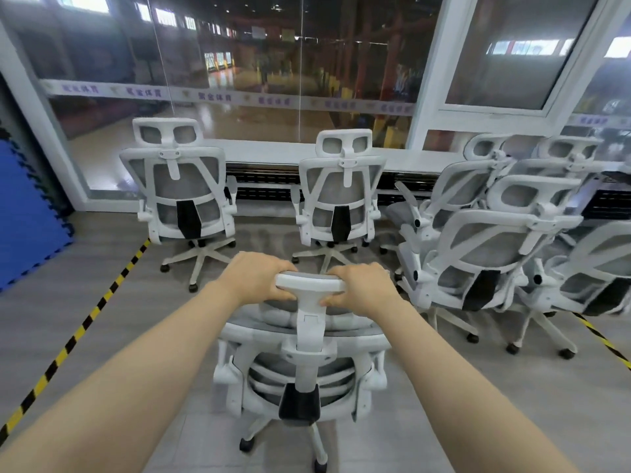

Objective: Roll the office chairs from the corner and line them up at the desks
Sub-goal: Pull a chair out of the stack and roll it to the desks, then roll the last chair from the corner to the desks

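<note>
Blue foam mat (27, 213) at far left. Two chairs (184, 196) parked at window counter (273, 153). Your left hand (254, 278) and right hand (362, 285) grasp headrest (309, 283) of near chair (300, 363), center foreground. Clustered chairs (495, 240) at right.

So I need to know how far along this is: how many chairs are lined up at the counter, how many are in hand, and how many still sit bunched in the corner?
Lined up at the counter: 2
Held by both hands at the headrest: 1
Bunched at the right: at least 4
Total: at least 7
</note>
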A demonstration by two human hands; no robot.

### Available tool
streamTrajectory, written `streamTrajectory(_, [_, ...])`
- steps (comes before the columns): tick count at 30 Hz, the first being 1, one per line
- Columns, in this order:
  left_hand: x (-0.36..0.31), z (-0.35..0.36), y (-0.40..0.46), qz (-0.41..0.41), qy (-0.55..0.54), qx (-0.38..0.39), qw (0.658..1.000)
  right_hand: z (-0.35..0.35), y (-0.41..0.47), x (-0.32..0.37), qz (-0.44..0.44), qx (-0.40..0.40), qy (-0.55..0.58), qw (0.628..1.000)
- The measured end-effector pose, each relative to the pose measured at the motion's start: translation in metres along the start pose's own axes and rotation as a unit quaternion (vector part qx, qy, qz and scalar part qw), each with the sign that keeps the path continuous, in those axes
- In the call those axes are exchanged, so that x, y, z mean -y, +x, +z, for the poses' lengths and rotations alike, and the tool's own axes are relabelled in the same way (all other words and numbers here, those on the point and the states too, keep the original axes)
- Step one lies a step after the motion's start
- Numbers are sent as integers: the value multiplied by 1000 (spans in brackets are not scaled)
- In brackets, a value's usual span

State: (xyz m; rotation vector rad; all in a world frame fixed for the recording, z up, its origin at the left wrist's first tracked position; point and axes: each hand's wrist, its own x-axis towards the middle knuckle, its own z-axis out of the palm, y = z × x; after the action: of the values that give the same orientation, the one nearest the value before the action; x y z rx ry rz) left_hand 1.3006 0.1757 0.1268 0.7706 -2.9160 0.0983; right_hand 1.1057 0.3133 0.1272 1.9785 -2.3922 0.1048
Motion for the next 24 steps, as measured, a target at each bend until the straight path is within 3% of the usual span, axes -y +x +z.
streamTrajectory(3, [11,11,66,-33,-10,-4,999,11,50,-39,11,-64,1,998])
streamTrajectory(6, [9,30,117,-99,-4,-71,993,21,89,-66,4,-151,9,988])
streamTrajectory(8, [2,45,136,-130,-12,-122,984,27,107,-77,19,-167,40,985])
streamTrajectory(10, [-1,55,142,-142,-26,-129,981,35,114,-81,31,-150,82,985])
streamTrajectory(13, [9,69,129,-147,-27,-80,985,60,109,-79,17,-98,88,991])
streamTrajectory(18, [43,90,52,-197,-53,-56,977,91,100,-44,-10,18,121,992])
streamTrajectory(21, [61,90,-9,-266,-65,-24,962,93,105,-3,-60,25,122,990])
streamTrajectory(24, [74,79,-78,-322,-57,-39,944,90,109,54,-119,20,120,985])
